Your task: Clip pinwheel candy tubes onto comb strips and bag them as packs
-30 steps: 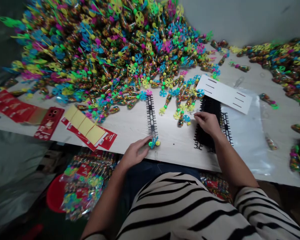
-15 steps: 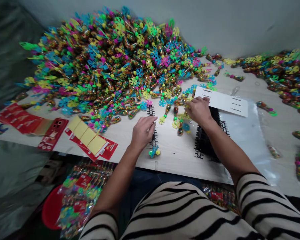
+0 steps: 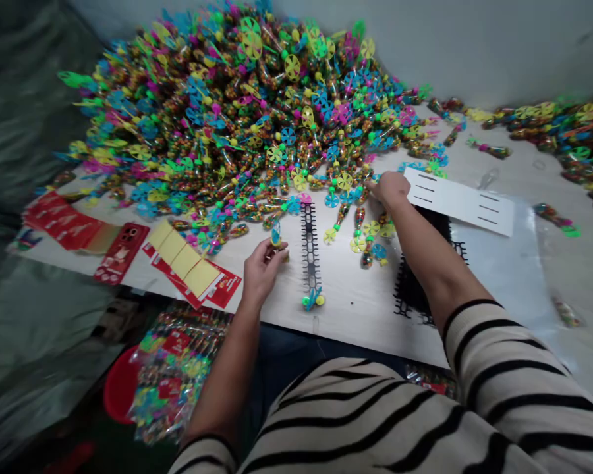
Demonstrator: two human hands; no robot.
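My left hand [image 3: 263,268] is closed on a small candy tube with a blue and yellow top [image 3: 275,236], left of a black mesh strip [image 3: 311,253]. The strip lies flat on the table, with a blue, green and yellow piece [image 3: 313,300] at its near end. My right hand [image 3: 391,189] reaches to the near edge of the big pile of candy tubes [image 3: 227,118]; its fingertips touch the pile, and what they pinch is too small to make out. Beside that hand is a white slotted card [image 3: 458,201], resting partly on a black mesh stack [image 3: 418,283].
Red cards [image 3: 62,224], a red phone [image 3: 121,253] and yellow pads [image 3: 185,259] lie at the left. Clear plastic bags [image 3: 514,276] are at the right, with more tubes [image 3: 580,148] behind. Packed bags [image 3: 172,368] and a red basin [image 3: 121,385] sit below the table edge.
My left hand has moved left off the mesh strip and now holds a tube. My right hand has stayed near the card and pile. The camera view has shifted slightly.
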